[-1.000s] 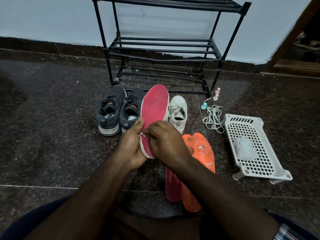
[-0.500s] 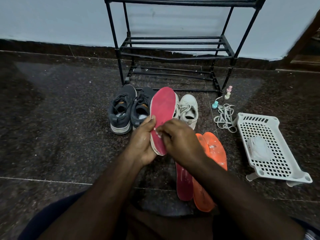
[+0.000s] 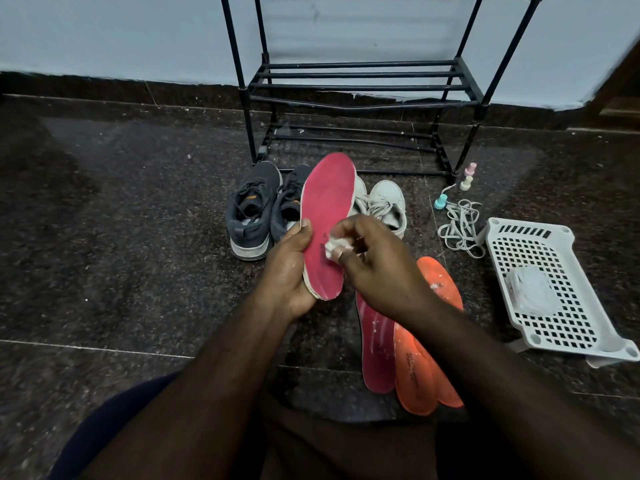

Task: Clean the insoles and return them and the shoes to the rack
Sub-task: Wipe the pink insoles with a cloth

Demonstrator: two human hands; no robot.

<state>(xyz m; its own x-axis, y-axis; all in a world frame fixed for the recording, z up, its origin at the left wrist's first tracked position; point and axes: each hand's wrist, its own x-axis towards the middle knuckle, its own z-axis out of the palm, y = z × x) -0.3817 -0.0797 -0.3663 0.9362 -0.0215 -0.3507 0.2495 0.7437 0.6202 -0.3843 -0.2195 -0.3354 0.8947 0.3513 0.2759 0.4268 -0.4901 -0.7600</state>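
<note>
My left hand (image 3: pixel 289 271) grips the heel end of a pink-red insole (image 3: pixel 327 209), held up with its toe pointing away. My right hand (image 3: pixel 377 265) pinches a small white wad (image 3: pixel 333 248) against the insole's surface. On the floor under my right forearm lie another pink-red insole (image 3: pixel 377 355) and two orange insoles (image 3: pixel 420 379), overlapping. A pair of dark grey shoes (image 3: pixel 254 213) and a pair of white shoes (image 3: pixel 389 206) stand in front of the black metal rack (image 3: pixel 360 88), whose shelves hold nothing.
A white perforated plastic basket (image 3: pixel 550 292) with a clear plastic wrap inside lies on the floor at the right. Loose white laces (image 3: pixel 460 230) and small pastel bottles (image 3: pixel 467 176) lie beside the rack's right leg. The floor is dark speckled stone.
The camera has turned left, so everything sits further right in view. My right hand has drawn back to the insole's right edge, so the white wad now shows. My left hand keeps its grip.
</note>
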